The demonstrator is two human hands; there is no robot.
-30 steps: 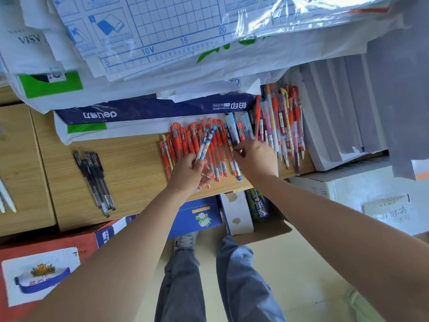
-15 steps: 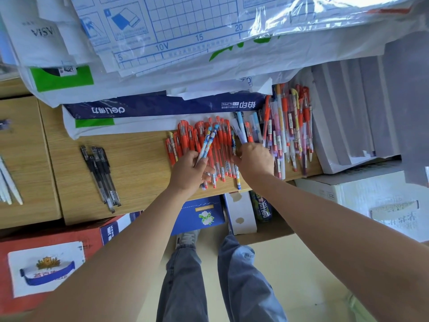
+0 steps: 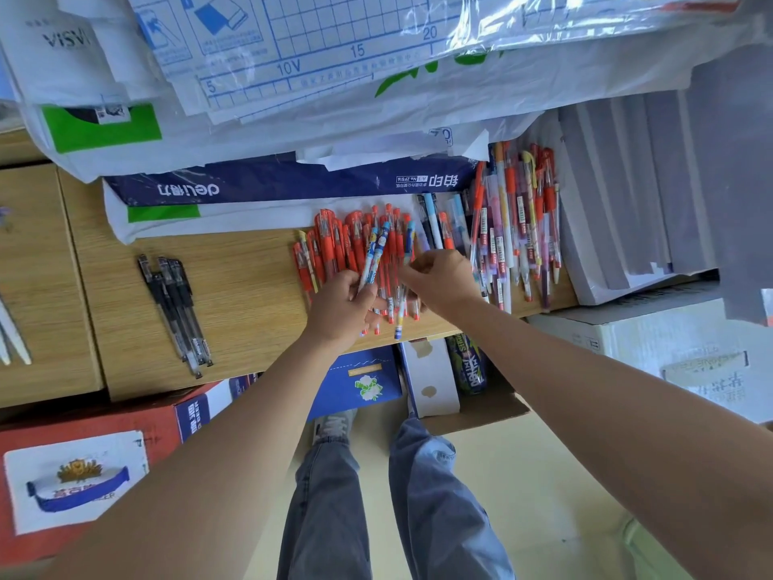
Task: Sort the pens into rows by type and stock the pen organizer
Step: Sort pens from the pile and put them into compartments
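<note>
A row of red pens (image 3: pixel 334 244) lies on the wooden shelf (image 3: pixel 251 295). My left hand (image 3: pixel 341 307) grips two blue patterned pens (image 3: pixel 376 253) that stick up above the red row. My right hand (image 3: pixel 443 280) pinches another blue patterned pen (image 3: pixel 403 286) lying over the red ones, its tip near the shelf's front edge. To the right sits a mixed heap of pens (image 3: pixel 518 228) with red, pink and white barrels. A small bunch of black pens (image 3: pixel 175 307) lies on the left of the shelf.
A blue and white paper ream (image 3: pixel 259 186) and plastic-wrapped sheets (image 3: pixel 334 56) overhang the back of the shelf. Grey paper stacks (image 3: pixel 627 194) stand at the right. Below the shelf are a red carton (image 3: pixel 83 454), a blue box (image 3: pixel 359 383), a can (image 3: pixel 470 366) and my legs.
My right hand has shifted left from the mixed pens onto the red row and now pinches a blue patterned pen. My left hand still holds its blue pens.
</note>
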